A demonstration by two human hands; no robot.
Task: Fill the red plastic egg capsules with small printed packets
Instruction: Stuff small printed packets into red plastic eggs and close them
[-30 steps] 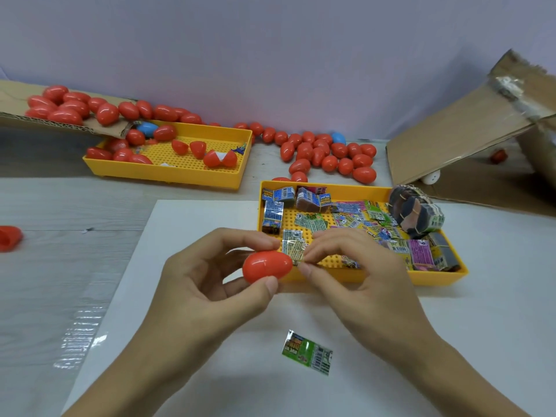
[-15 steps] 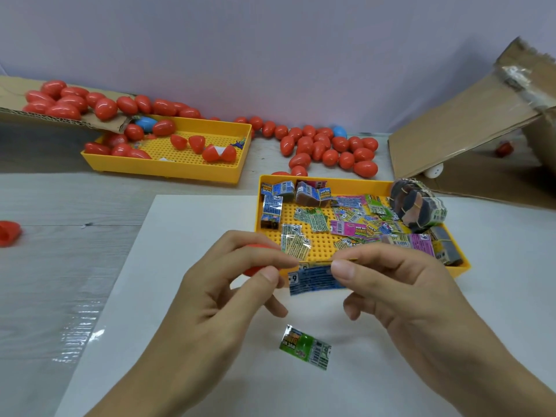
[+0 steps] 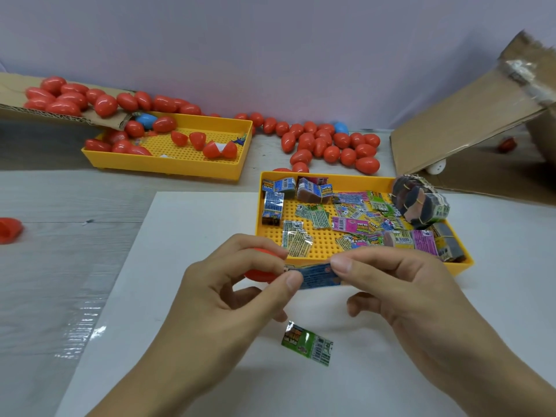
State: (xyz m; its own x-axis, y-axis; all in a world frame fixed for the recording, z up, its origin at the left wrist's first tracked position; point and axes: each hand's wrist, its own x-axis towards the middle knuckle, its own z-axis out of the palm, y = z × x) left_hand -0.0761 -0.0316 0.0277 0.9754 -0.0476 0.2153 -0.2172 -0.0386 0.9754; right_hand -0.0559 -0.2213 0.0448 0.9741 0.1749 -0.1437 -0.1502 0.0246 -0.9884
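lying nearest on the white sheet (image 3: 186,236) is a small green printed packet (image 3: 307,343). just above it, the left hand (image 3: 231,299) and right hand (image 3: 400,284) pinch a blue printed packet (image 3: 319,275) between thumbs and forefingers, the left hand also cupping a red plastic egg capsule (image 3: 260,273). beyond sits a yellow perforated tray of packets (image 3: 365,182); farther back, a second yellow tray (image 3: 168,165) and loose red eggs (image 3: 331,145).

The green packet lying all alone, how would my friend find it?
Start at the white sheet on the table. Look below the two hands, near its front edge. The green packet lies flat there by itself, while every other loose packet sits in the yellow tray.
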